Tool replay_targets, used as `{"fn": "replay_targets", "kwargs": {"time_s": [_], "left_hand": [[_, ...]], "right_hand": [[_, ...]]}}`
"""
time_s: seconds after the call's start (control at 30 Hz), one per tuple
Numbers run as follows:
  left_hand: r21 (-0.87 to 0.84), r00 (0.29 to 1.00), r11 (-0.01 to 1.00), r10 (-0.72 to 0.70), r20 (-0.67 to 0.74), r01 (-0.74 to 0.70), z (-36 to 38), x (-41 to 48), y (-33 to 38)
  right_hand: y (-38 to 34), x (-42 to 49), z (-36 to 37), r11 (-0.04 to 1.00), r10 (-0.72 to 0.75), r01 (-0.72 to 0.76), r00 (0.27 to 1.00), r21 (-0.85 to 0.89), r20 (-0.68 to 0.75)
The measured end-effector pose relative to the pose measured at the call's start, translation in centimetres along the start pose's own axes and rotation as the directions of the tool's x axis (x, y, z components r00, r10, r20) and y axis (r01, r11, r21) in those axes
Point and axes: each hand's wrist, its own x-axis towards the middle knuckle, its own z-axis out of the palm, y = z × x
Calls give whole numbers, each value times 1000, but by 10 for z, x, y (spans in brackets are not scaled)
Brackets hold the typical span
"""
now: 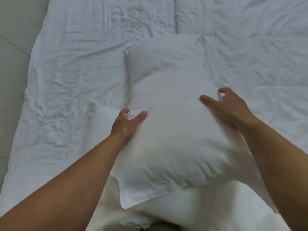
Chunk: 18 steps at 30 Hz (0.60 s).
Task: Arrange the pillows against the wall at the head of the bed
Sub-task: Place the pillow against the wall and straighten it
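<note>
A plump white pillow (171, 139) fills the middle of the view, lifted over the bed. My left hand (126, 125) grips its left edge, thumb on top and fingers curled behind. My right hand (228, 105) clasps its upper right edge, blurred by motion. A second white pillow (160, 57) lies flat on the bed just beyond the held one, partly hidden by it. More white pillow fabric (166, 219) shows beneath, at the bottom of the view. No wall is in view.
A wrinkled white duvet (75, 80) covers the bed across the whole view, with a fold seam (175, 15) at the top. Pale tiled floor (13, 47) runs along the left side of the bed.
</note>
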Motion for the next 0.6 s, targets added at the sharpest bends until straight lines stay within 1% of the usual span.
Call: {"fn": "replay_targets", "kwargs": {"time_s": [0.07,0.13,0.2,0.3,0.47,0.6], "left_hand": [[-34,999,999,-39,-33,38,7,10,6],[-80,994,991,-112,-17,110,9,19,7],[-133,988,979,-157,9,157,13,29,4],[-164,987,974,-157,29,159,21,35,-5],[-214,995,972,-91,31,96,35,27,-14],[-232,1000,973,2,-6,-3,35,10,-9]], "right_hand": [[5,16,3,990,96,-102,993,100,66],[11,27,9,975,141,-162,980,152,141],[18,37,17,971,134,-166,974,173,181],[27,43,28,964,93,-141,973,225,209],[37,42,41,960,33,-75,987,269,160],[30,23,40,940,-29,8,998,342,56]]}}
